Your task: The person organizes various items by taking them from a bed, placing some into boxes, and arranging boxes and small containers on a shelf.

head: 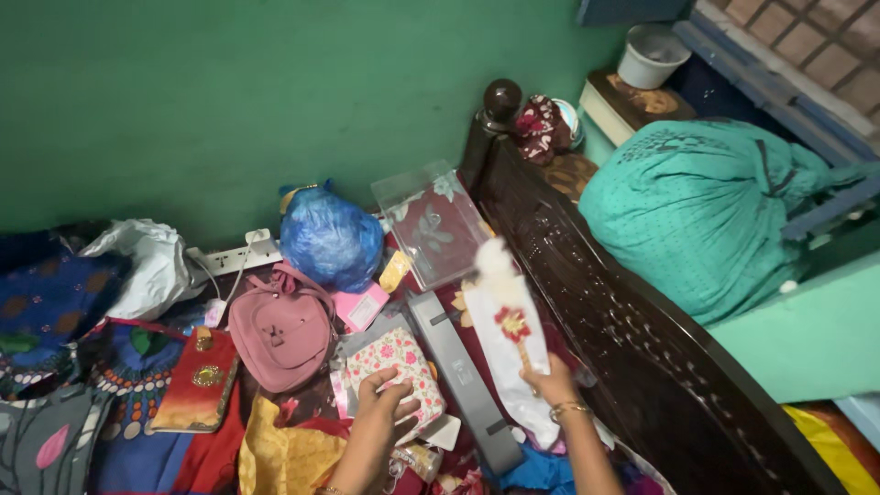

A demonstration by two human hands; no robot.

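Green wall (229,101) across the whole back. Dark carved headboard (605,302) running on a slant from upper middle to lower right, round knob at its top end. Teal bundle (706,202) beyond the headboard, well apart from both hands. Patterned cloths (55,312) heaped at far left, white plastic bag (147,261) just beside them. Blue bag (330,240), knotted, against the wall, near the white power strip (234,257). Clear box (435,225) to the right of the blue bag, leaning beside the headboard. Pink handbag (280,330) lying flat below the blue bag. Red clutch (197,380) to the left of the handbag, just beside it. Grey bar (463,376), long and flat, lying between the two hands. White bucket (653,57) at upper right, on a small ledge.

White sleeve (509,353), a long plastic packet with a red flower ornament inside, held tilted up over the bed clutter, just right of the grey bar. Right hand (550,380) closed round its lower end, bangle at the wrist, grasping it. Floral pouch (396,371), white with pink flowers, lying between the handbag and the grey bar. Left hand (385,408) resting on its lower edge, fingers (376,385) curled over it, thumb on top; touching for certain, but cannot tell whether gripped firmly.
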